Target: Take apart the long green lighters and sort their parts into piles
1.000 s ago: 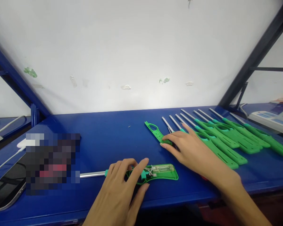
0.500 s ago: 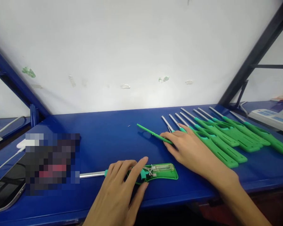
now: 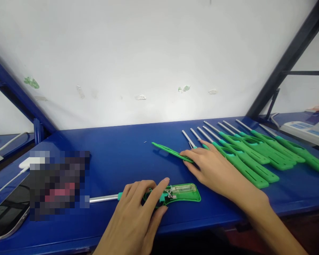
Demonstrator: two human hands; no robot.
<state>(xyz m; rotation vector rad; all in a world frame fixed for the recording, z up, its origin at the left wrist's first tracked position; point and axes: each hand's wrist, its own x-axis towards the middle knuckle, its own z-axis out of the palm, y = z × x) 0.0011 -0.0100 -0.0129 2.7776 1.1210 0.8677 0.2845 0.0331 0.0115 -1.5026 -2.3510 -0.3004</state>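
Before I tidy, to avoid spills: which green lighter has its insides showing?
The lighter lying crosswise near the table's front edge, metal tube pointing left: its open handle bares a clear tank. Handles visible in the group at right are closed.

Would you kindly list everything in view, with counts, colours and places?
Opened long-tubed plastic lighter: one, green and silver, lower centre
Slim plastic shell: one, green, centre
Long-tubed plastic lighters: about nine, green and silver, right
Tiny thin piece: one, silvery, centre
Flat rectangular phone: one, black, lower left
Thin cables: two, white, left
Pixelated patch: one, mixed colours, left
Boxy item: one, white and blue, far right
Flat tabletop: one, blue, foreground
Slanted posts: two, dark blue, sides
Scuffed wall: one, white, back
Left hand: one, bare, on the opened lighter
Right hand: one, bare, pinching the shell
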